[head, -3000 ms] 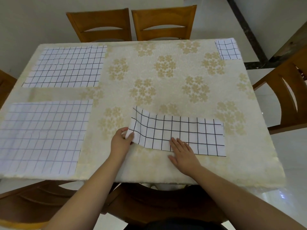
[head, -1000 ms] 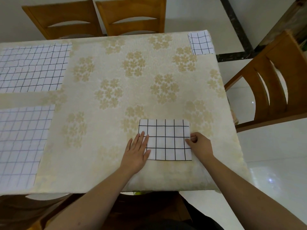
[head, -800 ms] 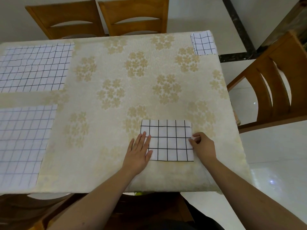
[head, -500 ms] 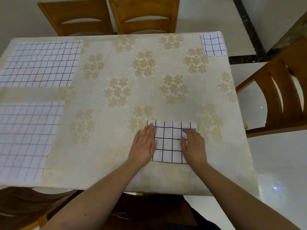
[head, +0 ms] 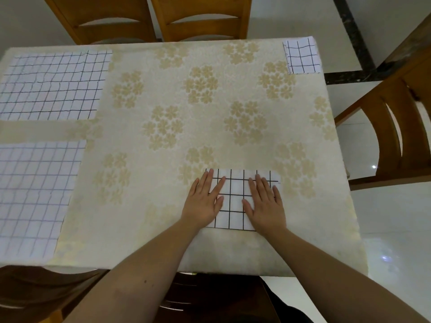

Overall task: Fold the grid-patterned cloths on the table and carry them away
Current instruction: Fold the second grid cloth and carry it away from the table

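Since a moment ago my right hand [head: 264, 203] has slid off the cloth's right edge and onto its top, so both hands now lie flat, fingers straight and a little spread, pinching nothing. My left hand [head: 204, 201] covers the left side of the folded cloth [head: 235, 199], which sits on the counter [head: 210, 127] near my edge, right of centre. To set this crease well, I should press evenly and sweep outward from the middle, keeping the corners stacked so no layer creeps. Two larger cloths [head: 51, 85] [head: 35, 194] lie unfolded at the far left, and one small folded cloth [head: 302, 55] waits at the far right corner.
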The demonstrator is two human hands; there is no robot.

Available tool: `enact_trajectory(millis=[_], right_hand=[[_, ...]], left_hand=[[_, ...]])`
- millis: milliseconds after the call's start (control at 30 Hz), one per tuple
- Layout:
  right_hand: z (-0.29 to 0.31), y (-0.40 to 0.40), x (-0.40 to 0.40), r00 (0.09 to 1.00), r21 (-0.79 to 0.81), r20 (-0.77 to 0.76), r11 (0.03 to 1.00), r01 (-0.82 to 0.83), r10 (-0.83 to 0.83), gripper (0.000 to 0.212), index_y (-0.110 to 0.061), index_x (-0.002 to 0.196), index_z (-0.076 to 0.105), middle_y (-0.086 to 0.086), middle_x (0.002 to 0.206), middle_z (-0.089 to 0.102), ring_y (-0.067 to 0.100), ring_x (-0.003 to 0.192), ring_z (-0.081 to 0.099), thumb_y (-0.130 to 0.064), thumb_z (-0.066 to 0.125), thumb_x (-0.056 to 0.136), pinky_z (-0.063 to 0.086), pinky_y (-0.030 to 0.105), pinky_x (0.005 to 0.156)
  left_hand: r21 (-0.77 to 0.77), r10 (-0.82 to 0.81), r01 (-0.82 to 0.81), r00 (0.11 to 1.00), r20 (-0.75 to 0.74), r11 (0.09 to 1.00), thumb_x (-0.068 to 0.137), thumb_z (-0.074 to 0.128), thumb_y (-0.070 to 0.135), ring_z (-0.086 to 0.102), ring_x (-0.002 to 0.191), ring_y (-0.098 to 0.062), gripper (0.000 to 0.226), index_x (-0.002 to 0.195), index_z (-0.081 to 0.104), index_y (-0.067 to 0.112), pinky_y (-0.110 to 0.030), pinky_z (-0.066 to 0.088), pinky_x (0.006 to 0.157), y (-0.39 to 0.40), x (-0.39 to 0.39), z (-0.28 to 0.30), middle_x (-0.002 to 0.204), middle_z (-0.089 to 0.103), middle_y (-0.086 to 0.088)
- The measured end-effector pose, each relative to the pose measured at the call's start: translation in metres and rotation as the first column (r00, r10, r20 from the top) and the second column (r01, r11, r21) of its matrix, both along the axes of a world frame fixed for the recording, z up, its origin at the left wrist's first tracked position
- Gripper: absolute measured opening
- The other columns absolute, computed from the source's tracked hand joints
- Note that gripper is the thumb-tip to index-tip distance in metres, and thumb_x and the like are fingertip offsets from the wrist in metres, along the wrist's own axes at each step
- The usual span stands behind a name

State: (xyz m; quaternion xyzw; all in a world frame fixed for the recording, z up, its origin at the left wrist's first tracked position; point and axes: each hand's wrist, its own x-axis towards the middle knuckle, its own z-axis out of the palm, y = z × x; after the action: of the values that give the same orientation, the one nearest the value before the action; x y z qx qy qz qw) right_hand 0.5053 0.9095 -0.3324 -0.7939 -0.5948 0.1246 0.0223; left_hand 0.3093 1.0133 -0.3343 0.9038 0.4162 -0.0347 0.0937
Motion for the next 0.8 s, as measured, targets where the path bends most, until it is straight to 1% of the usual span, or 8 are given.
enact_trajectory(millis=[200,400,467,500,567,633,700,800], right_hand=[[0.001,-0.002,0.002,0.999,-0.003,-0.011,0.999,0.04,-0.04,0.066,-0.022,0.155,0.009,-0.001,0.162,0.004,0.014,0.148,0.003,-0.054,0.019,0.098,0.006,0.04,0.119],[0.001,-0.002,0.007,1.0,-0.046,0.009,0.999,-0.015,0.016,0.069,-0.022,0.154,-0.002,-0.001,0.16,-0.01,0.014,0.147,-0.009,-0.058,0.008,0.096,-0.006,0.039,0.119],[0.002,-0.001,0.009,0.999,-0.062,-0.021,0.997,-0.04,0.039,0.072,-0.023,0.153,-0.006,-0.001,0.159,-0.014,0.014,0.146,-0.013,-0.061,0.003,0.093,-0.009,0.038,0.118],[0.003,0.0,0.011,0.998,-0.065,-0.042,0.997,-0.05,0.047,0.073,-0.022,0.154,-0.005,-0.001,0.16,-0.013,0.014,0.146,-0.013,-0.061,0.003,0.092,-0.009,0.038,0.118],[0.006,-0.001,0.012,0.997,-0.002,-0.074,0.999,-0.033,0.032,0.072,-0.018,0.155,0.01,0.004,0.162,0.003,0.019,0.149,0.002,-0.057,0.013,0.094,-0.001,0.041,0.119],[0.012,-0.006,0.009,0.997,0.122,-0.074,0.992,0.015,-0.006,0.063,-0.012,0.147,0.034,0.009,0.154,0.032,0.025,0.143,0.025,-0.047,0.027,0.095,0.014,0.044,0.117],[0.021,-0.016,0.003,0.997,0.262,-0.071,0.965,0.003,0.016,0.052,-0.009,0.135,0.05,0.01,0.14,0.05,0.026,0.132,0.042,-0.038,0.037,0.094,0.025,0.042,0.11],[0.036,-0.03,-0.016,0.983,0.359,-0.134,0.931,-0.072,0.128,0.039,-0.011,0.117,0.063,0.005,0.115,0.063,0.023,0.107,0.058,-0.033,0.042,0.093,0.039,0.037,0.093]], left_hand=[[-0.035,-0.004,0.003,1.0,-0.019,0.999,0.101,0.014,0.049,-0.012,0.149,-0.022,0.058,0.155,0.0,0.032,-0.04,-0.001,0.12,0.003,0.0,0.0,0.162,-0.01,-0.009],[-0.142,-0.046,0.037,0.997,-0.06,0.989,0.098,0.006,0.054,-0.022,0.146,-0.022,0.061,0.153,-0.01,0.033,-0.043,-0.005,0.12,0.01,-0.001,0.005,0.16,-0.021,-0.008],[-0.194,-0.053,0.042,0.997,-0.052,0.98,0.097,0.007,0.055,-0.022,0.146,-0.021,0.062,0.153,-0.008,0.033,-0.043,-0.006,0.12,0.012,0.001,0.01,0.16,-0.021,-0.008],[-0.208,-0.038,0.031,0.999,-0.029,0.978,0.097,0.009,0.055,-0.017,0.148,-0.022,0.063,0.154,-0.001,0.032,-0.043,-0.004,0.119,0.012,0.001,0.013,0.161,-0.016,-0.008],[-0.152,0.002,0.003,0.999,0.037,0.988,0.095,0.016,0.052,0.002,0.149,-0.025,0.063,0.153,0.02,0.028,-0.043,0.004,0.119,0.013,0.003,0.019,0.162,0.007,-0.01],[-0.096,0.022,-0.012,0.994,0.107,0.995,0.097,0.03,0.044,0.021,0.146,-0.027,0.056,0.148,0.036,0.022,-0.042,0.014,0.117,0.014,0.01,0.024,0.156,0.03,-0.011],[-0.108,0.011,0.004,0.99,0.14,0.994,0.096,0.046,0.031,0.032,0.14,-0.027,0.049,0.144,0.043,0.02,-0.04,0.02,0.114,0.019,0.023,0.028,0.149,0.04,-0.009],[-0.161,-0.029,0.052,0.99,0.141,0.986,0.094,0.051,0.021,0.041,0.13,-0.025,0.043,0.137,0.051,0.022,-0.037,0.027,0.104,0.033,0.048,0.04,0.139,0.048,-0.005]])
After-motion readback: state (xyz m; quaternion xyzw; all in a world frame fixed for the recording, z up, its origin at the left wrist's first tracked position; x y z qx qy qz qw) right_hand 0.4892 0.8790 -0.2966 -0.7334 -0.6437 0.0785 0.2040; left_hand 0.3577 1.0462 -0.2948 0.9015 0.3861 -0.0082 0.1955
